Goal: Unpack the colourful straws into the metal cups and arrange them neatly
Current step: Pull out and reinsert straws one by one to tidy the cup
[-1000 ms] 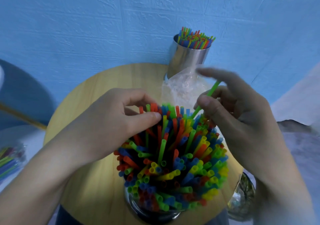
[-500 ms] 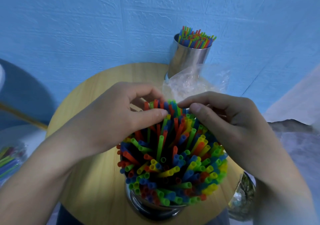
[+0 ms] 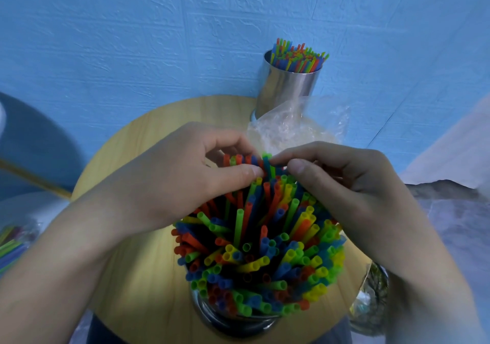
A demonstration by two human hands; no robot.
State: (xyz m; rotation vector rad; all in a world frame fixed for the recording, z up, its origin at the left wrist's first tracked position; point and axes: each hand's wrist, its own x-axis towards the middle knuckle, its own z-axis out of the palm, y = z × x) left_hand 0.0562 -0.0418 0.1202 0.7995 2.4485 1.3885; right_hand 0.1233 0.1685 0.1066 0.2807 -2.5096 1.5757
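Note:
A near metal cup [image 3: 233,322] at the front of the round wooden table [image 3: 138,285] is crammed with colourful straws [image 3: 265,250] that fan outward. My left hand [image 3: 169,179] pinches a row of straw tops at the far side of the bunch between thumb and fingers. My right hand [image 3: 342,184] meets it there, thumb and forefinger pinching a green straw top [image 3: 267,158]. A second metal cup [image 3: 286,86] stands upright at the table's back edge, filled with straws [image 3: 298,57].
A crumpled clear plastic bag [image 3: 289,128] lies between the two cups. More straws in a wrapper [image 3: 10,248] lie at the far left on a white surface. A glass jar [image 3: 371,304] sits at the lower right. Blue wall behind.
My right hand, which held a green straw raised above the bunch, came down and pushed it in; both hands now pinch straw tops together at the bunch's far side.

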